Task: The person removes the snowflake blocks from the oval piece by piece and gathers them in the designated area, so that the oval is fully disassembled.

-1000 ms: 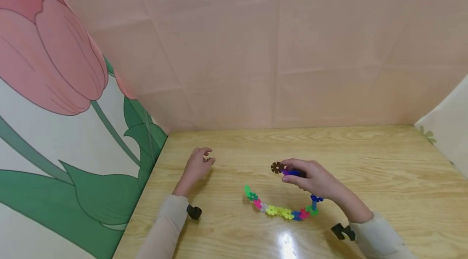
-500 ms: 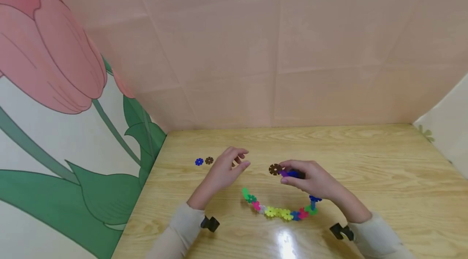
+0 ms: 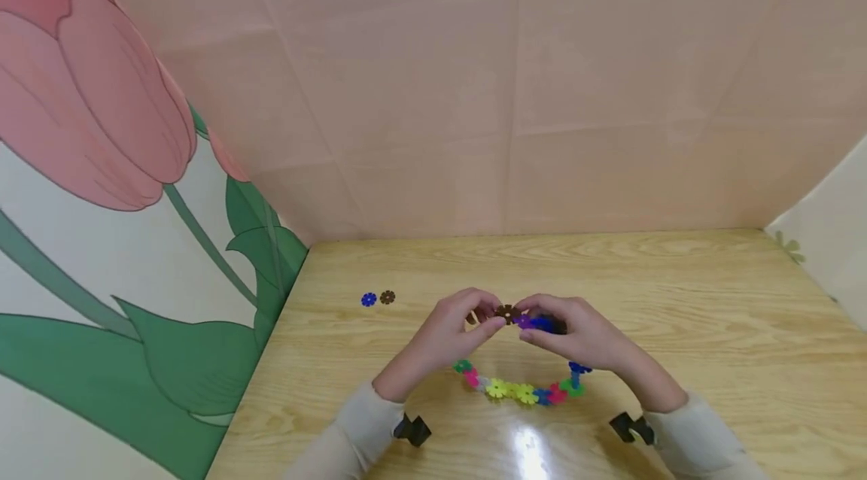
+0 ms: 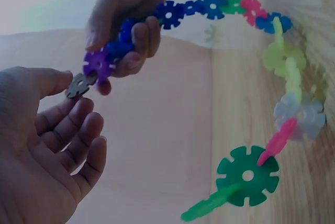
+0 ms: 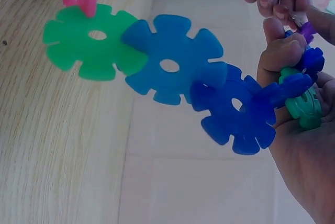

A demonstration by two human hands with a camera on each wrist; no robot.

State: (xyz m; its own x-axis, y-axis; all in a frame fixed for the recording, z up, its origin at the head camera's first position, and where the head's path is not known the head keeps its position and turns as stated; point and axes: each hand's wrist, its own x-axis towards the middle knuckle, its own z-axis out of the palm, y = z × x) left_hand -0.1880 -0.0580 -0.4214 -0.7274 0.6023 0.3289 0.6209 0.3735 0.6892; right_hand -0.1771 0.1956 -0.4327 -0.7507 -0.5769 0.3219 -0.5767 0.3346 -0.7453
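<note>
My right hand (image 3: 579,329) grips one end of a chain of notched, flower-shaped interlocking discs, with blue and green ones (image 5: 303,103) inside its fingers. A purple disc (image 4: 98,65) sticks out past its fingertips, joined to a brown disc (image 3: 506,313) at the chain's tip. My left hand (image 3: 460,322) has come up to that tip and pinches the brown disc between thumb and finger. The rest of the chain (image 3: 521,393) hangs in a curve below both hands, through blue, green, pink, yellow and white discs to a dark green disc (image 4: 247,176) and a light green one (image 4: 209,204).
A loose blue disc (image 3: 369,299) and a loose brown disc (image 3: 387,297) lie side by side on the wooden table (image 3: 711,299), left of my hands. A pink backdrop (image 3: 420,89) rises behind the table, and a tulip-print panel (image 3: 122,104) stands at the left.
My left hand has moved right from the two loose discs to the chain's tip and taken hold of the brown disc. The right hand stays nearly in place, still gripping the chain.
</note>
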